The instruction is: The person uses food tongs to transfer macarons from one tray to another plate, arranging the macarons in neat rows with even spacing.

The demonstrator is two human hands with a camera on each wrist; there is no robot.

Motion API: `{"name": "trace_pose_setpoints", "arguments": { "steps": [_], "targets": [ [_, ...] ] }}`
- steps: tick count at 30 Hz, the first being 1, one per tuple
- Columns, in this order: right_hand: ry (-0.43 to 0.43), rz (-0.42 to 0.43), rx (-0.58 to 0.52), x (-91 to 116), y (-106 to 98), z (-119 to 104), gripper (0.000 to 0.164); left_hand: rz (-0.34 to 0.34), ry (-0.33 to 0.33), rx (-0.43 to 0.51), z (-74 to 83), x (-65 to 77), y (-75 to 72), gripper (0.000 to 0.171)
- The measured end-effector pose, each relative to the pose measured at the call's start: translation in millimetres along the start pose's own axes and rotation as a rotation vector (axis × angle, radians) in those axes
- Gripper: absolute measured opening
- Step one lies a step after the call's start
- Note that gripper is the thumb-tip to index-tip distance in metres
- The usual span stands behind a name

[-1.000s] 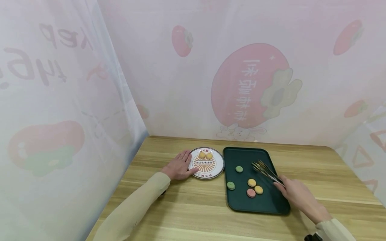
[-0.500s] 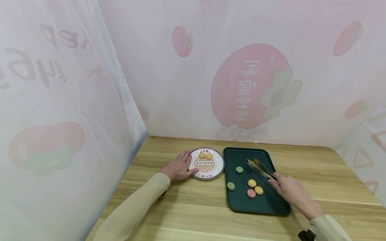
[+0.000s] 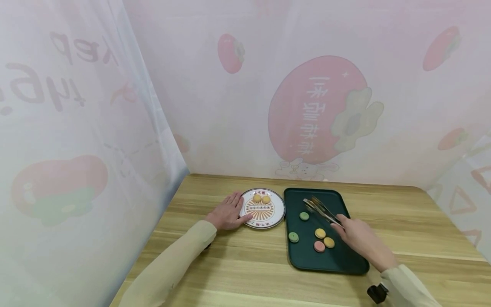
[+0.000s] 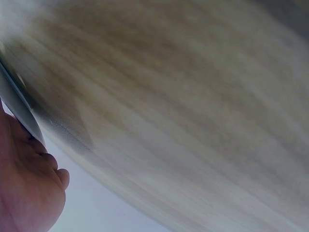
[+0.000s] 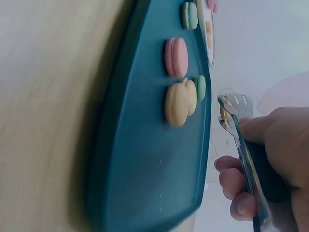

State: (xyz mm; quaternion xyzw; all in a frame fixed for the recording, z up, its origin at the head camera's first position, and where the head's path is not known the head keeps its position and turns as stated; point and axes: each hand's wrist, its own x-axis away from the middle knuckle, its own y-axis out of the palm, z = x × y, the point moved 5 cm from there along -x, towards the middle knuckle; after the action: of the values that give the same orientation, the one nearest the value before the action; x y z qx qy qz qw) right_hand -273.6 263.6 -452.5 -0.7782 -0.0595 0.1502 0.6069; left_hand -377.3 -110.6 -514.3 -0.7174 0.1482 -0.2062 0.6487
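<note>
My right hand grips metal tongs above the green tray. In the right wrist view a small yellow patch shows between the ends of the tongs; I cannot tell whether it is a macaron. On the tray lie a green macaron near the tong tips, another green macaron by the left rim, a yellow macaron, a second yellow macaron and a pink macaron. With fingers extended, my left hand rests at the left edge of the white plate, thumb over its rim.
Two small yellow macarons sit together on the plate's far part. Plate and tray stand side by side on the wooden table. Printed curtains rise behind the table and at its sides.
My right hand has carried the tongs leftward and slightly away from me across the tray, bringing their ends closer to the far green macaron. The left hand and the plate stay put.
</note>
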Motion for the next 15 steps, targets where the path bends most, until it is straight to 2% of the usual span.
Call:
{"name": "trace_pose_setpoints", "arguments": {
  "steps": [7,15],
  "targets": [
    [-0.062,0.048,0.005,-12.0,2.7,-13.9,0.025,0.004,0.002,0.002,-0.7,0.3,0.8,0.096],
    [-0.045,-0.005,-0.027,-24.6,9.2,-28.8,0.031,0.005,0.003,0.006,0.4,1.6,-1.9,0.096]
  ]
}}
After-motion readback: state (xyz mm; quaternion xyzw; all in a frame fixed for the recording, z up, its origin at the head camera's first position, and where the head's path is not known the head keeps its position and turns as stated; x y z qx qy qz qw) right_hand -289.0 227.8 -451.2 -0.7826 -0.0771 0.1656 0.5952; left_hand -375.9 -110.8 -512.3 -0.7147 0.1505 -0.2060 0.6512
